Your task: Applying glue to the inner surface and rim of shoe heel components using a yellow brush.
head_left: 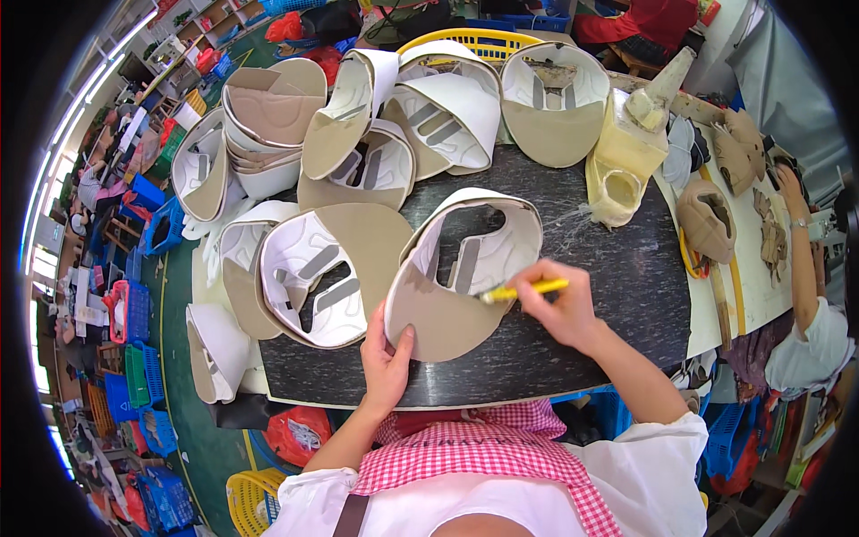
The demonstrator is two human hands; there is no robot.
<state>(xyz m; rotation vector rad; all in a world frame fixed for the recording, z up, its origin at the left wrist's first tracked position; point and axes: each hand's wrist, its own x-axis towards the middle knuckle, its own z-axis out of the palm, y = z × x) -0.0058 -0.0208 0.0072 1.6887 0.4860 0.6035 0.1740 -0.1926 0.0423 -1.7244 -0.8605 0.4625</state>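
A white visor cap with a beige brim point(447, 318) lies tilted in front of me on the dark speckled tabletop point(608, 295). My left hand point(387, 358) grips the brim's near left edge, thumb on top. In my right hand point(564, 302) is a yellow-handled brush point(530, 290), its tip touching the brim near where it meets the white crown. A darker patch shows on the brim's left part. Just left of this cap, another visor cap point(335, 304) rests with its inside showing, against one more behind it. A pale yellow glue container point(626, 152) stands at the far right of the tabletop.
Several more caps point(447, 107) are piled along the back, some stacked point(273, 107) at the far left. One cap point(217, 349) sits by the left edge. A yellow basket point(470, 40) stands behind. At right, a co-worker's arm point(799, 242) reaches over a table with beige caps point(707, 219).
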